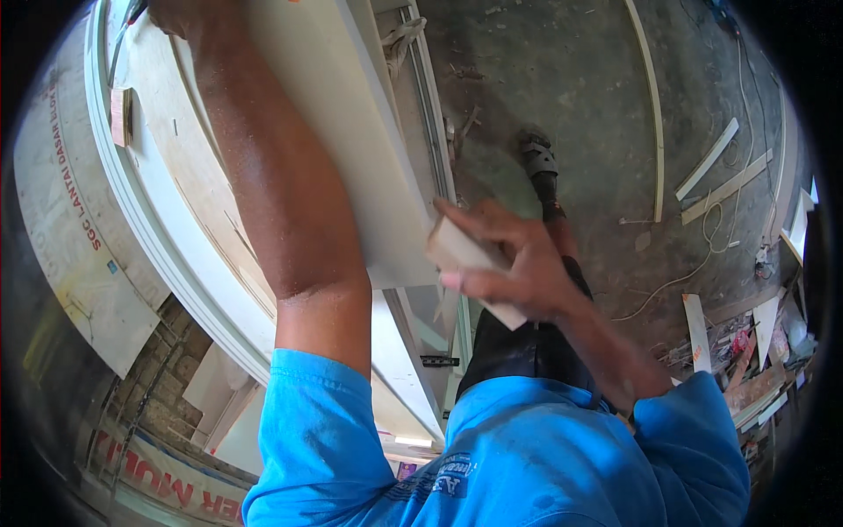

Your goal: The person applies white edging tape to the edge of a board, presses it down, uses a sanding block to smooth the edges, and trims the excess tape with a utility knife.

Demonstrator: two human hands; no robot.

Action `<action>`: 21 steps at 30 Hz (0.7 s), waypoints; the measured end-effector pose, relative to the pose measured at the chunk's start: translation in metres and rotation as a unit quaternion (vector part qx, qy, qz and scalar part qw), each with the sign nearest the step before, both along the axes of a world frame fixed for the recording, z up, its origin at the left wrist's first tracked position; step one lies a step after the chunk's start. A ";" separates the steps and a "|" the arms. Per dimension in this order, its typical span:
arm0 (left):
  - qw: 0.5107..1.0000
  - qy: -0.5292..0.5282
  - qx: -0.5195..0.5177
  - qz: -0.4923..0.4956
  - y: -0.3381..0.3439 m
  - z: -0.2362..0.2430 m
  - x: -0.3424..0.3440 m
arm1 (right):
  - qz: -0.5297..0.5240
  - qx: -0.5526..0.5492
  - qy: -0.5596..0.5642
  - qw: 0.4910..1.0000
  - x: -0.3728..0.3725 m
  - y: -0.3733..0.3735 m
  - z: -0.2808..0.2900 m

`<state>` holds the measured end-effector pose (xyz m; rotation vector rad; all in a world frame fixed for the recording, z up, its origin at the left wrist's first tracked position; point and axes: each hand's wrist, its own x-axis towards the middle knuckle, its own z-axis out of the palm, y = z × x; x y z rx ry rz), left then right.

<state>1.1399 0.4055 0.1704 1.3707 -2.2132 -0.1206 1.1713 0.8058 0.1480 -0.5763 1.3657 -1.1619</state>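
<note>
My right hand (522,263) is closed around a small pale wooden block (461,246), at the edge of a long off-white panel (320,79); motion blurs the hand slightly. Whether the block touches the panel, I cannot tell. My left arm reaches across the panel's left side, and my left hand (176,16) is at the far upper left, cut by the rim of the picture. Its fingers are in shadow and do not show clearly. Beneath the panel lies a white, cabinet-like frame (189,193) with a metal drawer rail (430,105) along its right side.
A small layered wood offcut (121,117) rests on the frame's left part. Wooden strips (727,186) and a pale cord (676,281) lie on the concrete floor (580,79). Scrap wood and litter (746,369) are heaped at the right. A printed board (66,202) stands at the left.
</note>
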 end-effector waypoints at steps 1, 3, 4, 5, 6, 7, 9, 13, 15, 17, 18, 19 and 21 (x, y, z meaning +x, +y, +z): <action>1.000 0.004 0.001 -0.002 0.001 0.001 0.000 | -0.003 -0.002 -0.003 1.000 0.006 0.009 0.002; 1.000 0.006 0.000 -0.004 0.002 -0.001 0.007 | -0.006 0.029 -0.086 0.996 0.018 0.023 0.006; 1.000 0.008 0.000 -0.005 0.001 -0.003 0.009 | -0.003 0.046 -0.095 0.994 0.021 0.027 0.008; 1.000 0.010 0.002 -0.007 0.000 -0.004 0.009 | -0.008 0.045 -0.097 0.994 0.032 0.037 0.003; 1.000 0.008 0.001 -0.008 0.000 -0.004 0.009 | 0.062 0.027 -0.079 0.995 0.049 0.050 -0.006; 1.000 0.012 -0.005 -0.010 -0.001 -0.004 0.008 | 0.132 0.009 -0.056 0.990 0.056 0.054 -0.006; 1.000 0.026 0.004 -0.013 0.005 -0.004 0.002 | 0.111 0.013 -0.058 0.992 0.041 0.057 -0.002; 0.991 0.091 0.094 -0.037 -0.003 0.004 0.019 | -0.046 0.052 -0.078 0.995 0.005 0.035 0.000; 0.999 -0.017 0.048 0.003 -0.037 -0.021 0.019 | -0.034 0.003 -0.092 0.995 0.015 0.024 0.000; 0.996 -0.027 0.060 0.062 -0.026 -0.013 0.010 | -0.043 -0.029 -0.047 0.998 0.010 0.013 0.000; 0.994 -0.023 0.066 0.081 -0.019 -0.014 0.003 | -0.051 -0.007 -0.062 0.997 0.005 0.007 0.004; 0.994 0.009 0.072 0.081 -0.009 -0.011 0.000 | -0.053 0.010 -0.084 0.995 -0.001 -0.004 0.002; 0.992 0.048 0.080 0.086 0.002 -0.004 -0.003 | -0.035 0.009 -0.078 0.996 -0.022 -0.030 -0.001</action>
